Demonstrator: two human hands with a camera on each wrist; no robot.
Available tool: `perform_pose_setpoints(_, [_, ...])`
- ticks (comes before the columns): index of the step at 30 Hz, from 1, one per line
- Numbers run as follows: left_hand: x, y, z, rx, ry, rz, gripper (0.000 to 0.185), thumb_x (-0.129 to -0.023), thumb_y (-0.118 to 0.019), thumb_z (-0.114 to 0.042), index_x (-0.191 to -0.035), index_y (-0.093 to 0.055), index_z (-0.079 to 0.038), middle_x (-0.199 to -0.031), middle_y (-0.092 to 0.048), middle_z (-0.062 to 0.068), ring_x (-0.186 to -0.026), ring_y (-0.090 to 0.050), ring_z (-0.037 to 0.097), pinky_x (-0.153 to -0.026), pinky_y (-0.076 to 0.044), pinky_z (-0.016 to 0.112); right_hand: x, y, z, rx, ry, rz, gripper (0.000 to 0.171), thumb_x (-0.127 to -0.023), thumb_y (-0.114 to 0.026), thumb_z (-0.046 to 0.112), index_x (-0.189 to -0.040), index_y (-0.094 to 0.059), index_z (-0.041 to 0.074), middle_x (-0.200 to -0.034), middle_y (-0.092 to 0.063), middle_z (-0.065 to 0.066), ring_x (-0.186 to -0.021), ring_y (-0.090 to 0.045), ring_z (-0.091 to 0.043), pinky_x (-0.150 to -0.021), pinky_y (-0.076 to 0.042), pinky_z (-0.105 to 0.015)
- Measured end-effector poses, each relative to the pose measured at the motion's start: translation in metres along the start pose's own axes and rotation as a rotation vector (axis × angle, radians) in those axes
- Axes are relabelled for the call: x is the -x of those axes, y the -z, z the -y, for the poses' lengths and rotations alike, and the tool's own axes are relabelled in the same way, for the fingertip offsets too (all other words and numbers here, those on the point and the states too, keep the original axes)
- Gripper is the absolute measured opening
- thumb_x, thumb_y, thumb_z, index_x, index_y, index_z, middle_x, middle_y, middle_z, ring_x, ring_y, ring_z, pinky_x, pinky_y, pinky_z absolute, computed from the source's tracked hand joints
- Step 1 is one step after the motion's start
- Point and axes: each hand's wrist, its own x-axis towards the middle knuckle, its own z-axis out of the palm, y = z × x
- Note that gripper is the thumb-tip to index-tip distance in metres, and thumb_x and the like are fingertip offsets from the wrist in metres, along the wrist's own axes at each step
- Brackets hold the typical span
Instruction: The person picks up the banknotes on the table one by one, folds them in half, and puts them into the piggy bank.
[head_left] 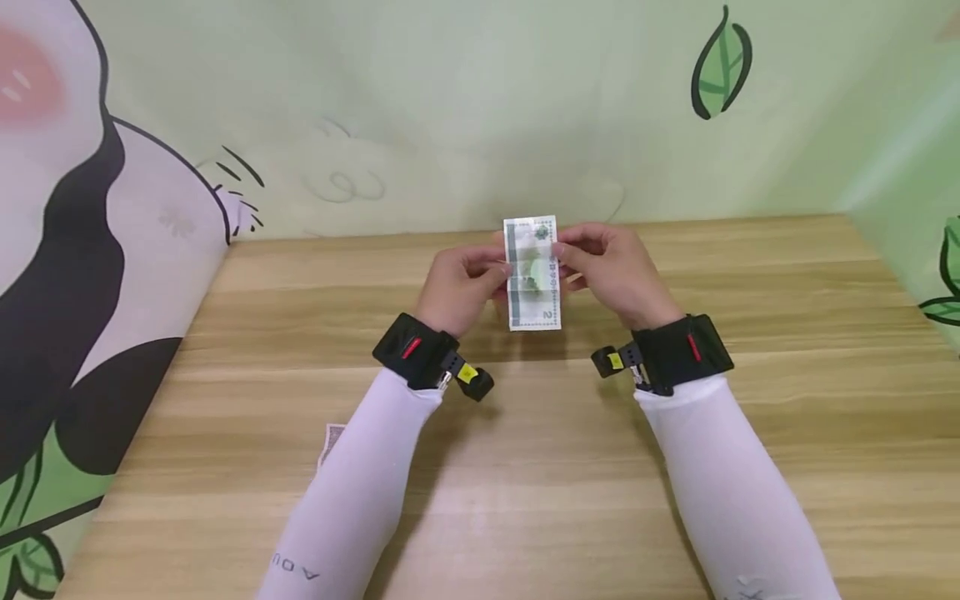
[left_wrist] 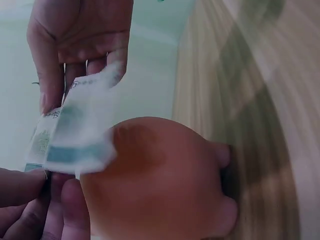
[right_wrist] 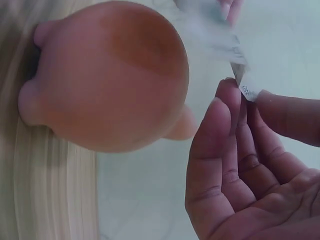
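I hold a green banknote (head_left: 534,275) upright over the wooden table (head_left: 757,433), with a "2" in its lower corner. My left hand (head_left: 497,272) pinches its left edge and my right hand (head_left: 562,255) pinches its right edge. Seen from the left wrist, the note (left_wrist: 75,135) is blurred and hangs between the left fingers (left_wrist: 30,200) and the right hand (left_wrist: 75,40). Under it stands a round pink-orange piggy bank (left_wrist: 160,180) with small feet. The right wrist view also shows the piggy bank (right_wrist: 110,75), with my right fingers (right_wrist: 235,150) and thumb pinching the note (right_wrist: 239,60). In the head view the piggy bank is hidden.
The corner of another banknote (head_left: 330,442) peeks out from under my left forearm on the table. Pale green walls (head_left: 480,108) with cartoon drawings close off the table at the back and on both sides.
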Motion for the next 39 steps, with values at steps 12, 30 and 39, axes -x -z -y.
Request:
perform_pose_setpoints(12, [-0.014,-0.007,-0.004,0.038,0.019,-0.022,0.031,-0.099,-0.067,-0.002,-0.13,-0.069,0.001,-0.115,-0.076,0.02,-0.101,-0.072,0.023,-0.089,-0.064,0.038,-0.002,0.006,-0.009,0.047,0.003,0.002,0.03,-0.103,-0.061,0.006,-0.132,-0.066,0.0,-0.113,-0.071,-0.019,-0.089,-0.068,-0.018,-0.074,-0.062,-0.027])
perform_pose_setpoints(30, [-0.022,-0.009,-0.004,0.018,0.071,0.077,0.035,-0.101,-0.064,-0.005,-0.135,-0.066,-0.002,-0.118,-0.075,0.018,-0.098,-0.075,0.025,-0.085,-0.064,0.033,-0.004,0.012,-0.014,0.052,0.007,-0.059,0.032,-0.103,-0.061,0.008,-0.135,-0.065,0.003,-0.117,-0.072,-0.02,-0.085,-0.068,-0.013,-0.074,-0.061,-0.024])
perform_pose_setpoints(39, [-0.023,-0.012,-0.006,0.03,0.048,0.073,0.036,-0.101,-0.062,-0.003,-0.137,-0.064,-0.001,-0.117,-0.075,0.019,-0.098,-0.076,0.028,-0.085,-0.064,0.033,-0.003,0.016,-0.015,0.056,0.011,-0.05,0.033,-0.102,-0.061,0.007,-0.135,-0.064,0.001,-0.119,-0.072,-0.023,-0.09,-0.069,-0.018,-0.075,-0.061,-0.023])
